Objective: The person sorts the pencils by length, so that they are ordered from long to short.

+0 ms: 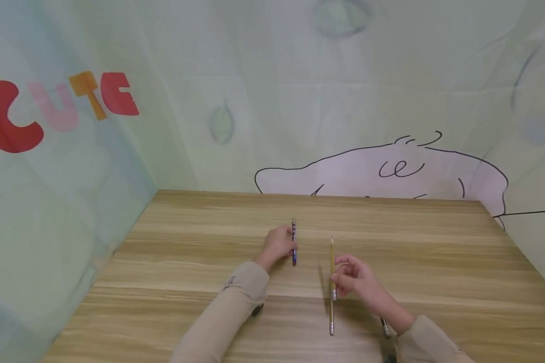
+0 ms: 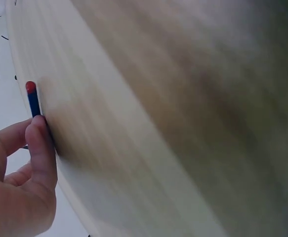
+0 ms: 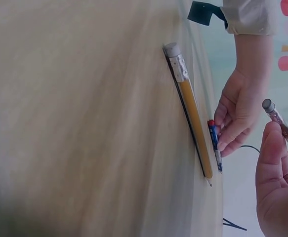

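Note:
My left hand pinches a blue patterned pencil with a red end, close over the wooden table. In the left wrist view, the red end of this pencil stands out past the fingertips. Between thumb and fingers, my right hand grips a yellow pencil, its sharpened tip pointing away. The eraser end of that pencil shows above the hand in the right wrist view. A second yellow pencil with a grey eraser lies on the table, partly overlapped by the held one in the head view.
A dark, thin stick with a pale end lies beside my right forearm, partly hidden by it. Behind the table's far edge hangs a printed cloth with cartoon lines, and coloured letters are on its left side.

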The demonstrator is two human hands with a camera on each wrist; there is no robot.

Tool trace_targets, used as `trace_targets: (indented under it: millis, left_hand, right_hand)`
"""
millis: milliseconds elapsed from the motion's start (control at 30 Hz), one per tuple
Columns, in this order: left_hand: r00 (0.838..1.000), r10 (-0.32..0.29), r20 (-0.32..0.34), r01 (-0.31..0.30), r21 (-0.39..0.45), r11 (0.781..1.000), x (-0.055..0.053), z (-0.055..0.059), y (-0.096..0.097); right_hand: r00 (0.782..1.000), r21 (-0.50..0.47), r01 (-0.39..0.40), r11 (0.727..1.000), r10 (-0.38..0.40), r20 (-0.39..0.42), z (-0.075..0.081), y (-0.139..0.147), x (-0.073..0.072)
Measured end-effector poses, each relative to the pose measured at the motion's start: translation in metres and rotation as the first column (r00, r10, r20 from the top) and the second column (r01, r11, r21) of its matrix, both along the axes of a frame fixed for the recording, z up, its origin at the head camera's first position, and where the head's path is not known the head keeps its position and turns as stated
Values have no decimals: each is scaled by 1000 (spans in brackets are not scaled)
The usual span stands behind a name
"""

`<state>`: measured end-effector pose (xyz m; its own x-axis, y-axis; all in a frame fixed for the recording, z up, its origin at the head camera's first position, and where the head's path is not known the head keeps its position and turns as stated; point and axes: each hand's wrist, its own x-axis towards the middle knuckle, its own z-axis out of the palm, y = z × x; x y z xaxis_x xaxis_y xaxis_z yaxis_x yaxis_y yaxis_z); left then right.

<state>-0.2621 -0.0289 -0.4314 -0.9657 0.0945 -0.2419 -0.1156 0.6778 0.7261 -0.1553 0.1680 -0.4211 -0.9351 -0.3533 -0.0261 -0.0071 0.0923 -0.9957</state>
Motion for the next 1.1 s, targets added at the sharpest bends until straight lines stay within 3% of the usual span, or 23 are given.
trace_targets:
  millis: [533, 733, 1100]
  left_hand:
    - [1000, 5, -23, -5, -28, 1000, 1, -2, -2]
    - [1000, 4, -29, -5, -26, 1000, 2, -1, -3]
    - [997, -43, -64, 43, 6, 999, 2, -3, -5]
  right_hand:
    - [1000, 31, 15, 999, -14, -15, 3, 3, -3]
    - [998, 60, 49, 997, -46, -40, 12, 0, -15]
    - [995, 104, 100, 990, -99, -12, 18, -9, -45]
